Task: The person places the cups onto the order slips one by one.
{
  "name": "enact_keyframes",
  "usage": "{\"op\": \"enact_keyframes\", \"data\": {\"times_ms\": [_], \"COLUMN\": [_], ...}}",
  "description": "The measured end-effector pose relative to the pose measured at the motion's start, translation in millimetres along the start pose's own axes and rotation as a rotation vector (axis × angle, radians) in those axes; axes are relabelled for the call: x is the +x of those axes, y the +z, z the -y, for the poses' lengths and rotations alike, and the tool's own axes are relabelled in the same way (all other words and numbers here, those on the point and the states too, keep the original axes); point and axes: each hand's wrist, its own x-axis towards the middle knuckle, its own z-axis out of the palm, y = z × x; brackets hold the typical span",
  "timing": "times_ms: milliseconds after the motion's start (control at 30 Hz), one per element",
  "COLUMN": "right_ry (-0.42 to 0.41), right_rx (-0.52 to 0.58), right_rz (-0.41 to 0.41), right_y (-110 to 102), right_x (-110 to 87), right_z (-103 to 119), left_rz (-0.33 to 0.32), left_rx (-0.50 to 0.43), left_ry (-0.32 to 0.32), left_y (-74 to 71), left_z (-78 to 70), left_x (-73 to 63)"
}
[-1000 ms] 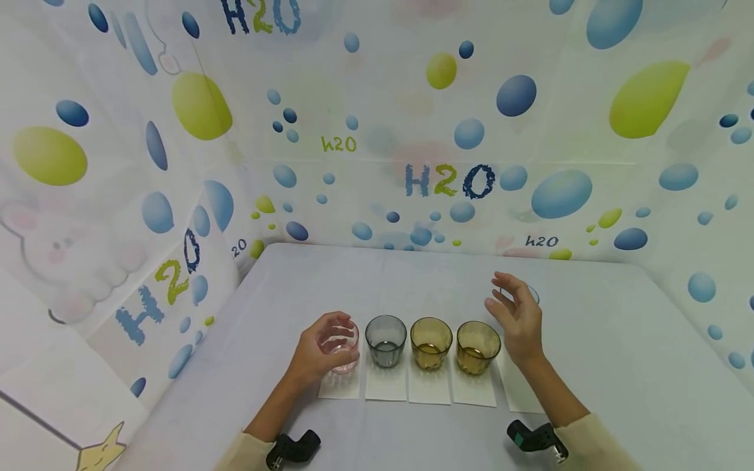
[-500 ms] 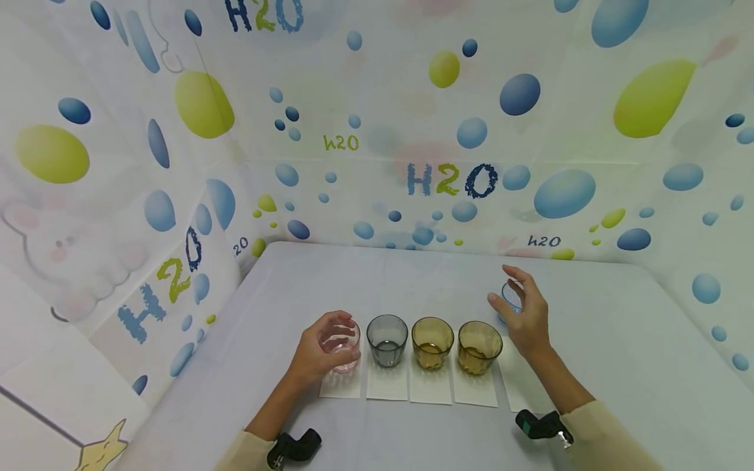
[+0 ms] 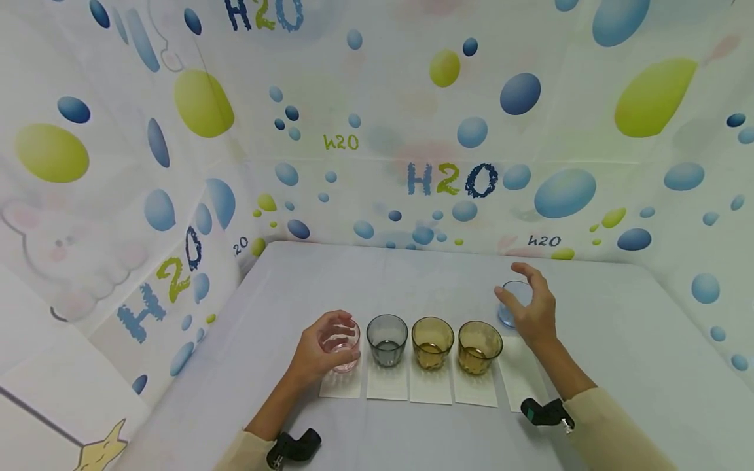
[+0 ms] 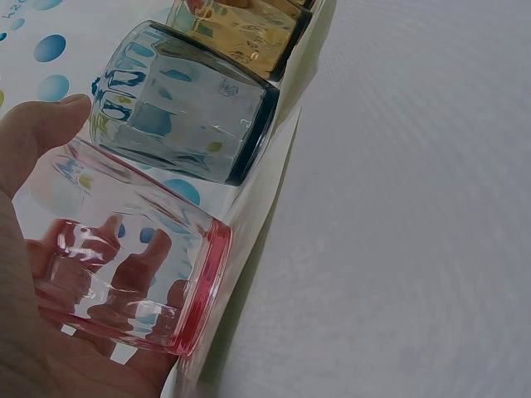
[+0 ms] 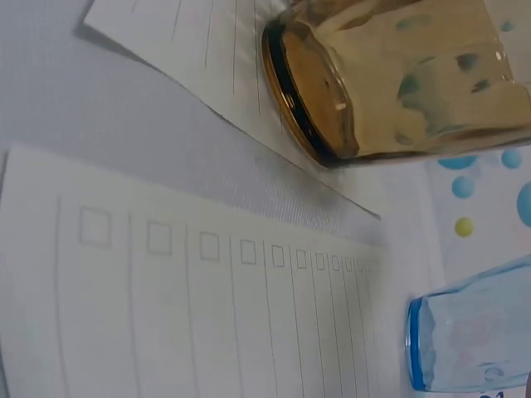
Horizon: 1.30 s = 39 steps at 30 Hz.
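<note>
My left hand (image 3: 321, 347) curls around a clear pink glass (image 4: 124, 257) at the left end of a row. Its fingers show through the glass in the left wrist view, and the thumb lies along the near side. A blue glass (image 3: 511, 318) stands upright farther back on the right. Beside it my right hand (image 3: 533, 311) is spread, with thumb and index finger apart around the rim. A grey glass (image 3: 386, 341) and two amber glasses, one left (image 3: 432, 344) and one right (image 3: 479, 348), stand between the hands.
White paper slips (image 3: 385, 386) lie under the row of glasses. Another slip (image 3: 521, 376) at the right bears no glass; ruled lines and small boxes show on it in the right wrist view. A pale cloth covers the table (image 3: 377, 438), with a patterned curtain behind.
My right hand has shifted rightward and its fingers have spread, uncovering more of the blue glass. The left hand stays around the pink glass.
</note>
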Motion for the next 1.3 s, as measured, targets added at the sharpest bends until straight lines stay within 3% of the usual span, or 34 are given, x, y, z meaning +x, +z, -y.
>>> {"op": "enact_keyframes", "data": {"times_ms": [233, 467, 767, 1300], "right_ry": [0.047, 0.036, 0.038, 0.264], "right_rx": [-0.046, -0.162, -0.210, -0.165], "right_rz": [0.022, 0.051, 0.015, -0.011], "right_y": [-3, 0, 3, 2], "right_x": [1.1, 3.2, 3.9, 6.7], "right_z": [-3, -9, -20, -34], "left_rz": [0.002, 0.002, 0.000, -0.001], "left_rx": [0.001, 0.004, -0.003, 0.004], "left_ry": [0.014, 0.007, -0.002, -0.009], "left_y": [-0.4, -0.3, -0.6, 0.3], "left_z": [2.5, 1.8, 2.0, -0.3], "left_x": [0.0, -0.4, -0.1, 0.7]}}
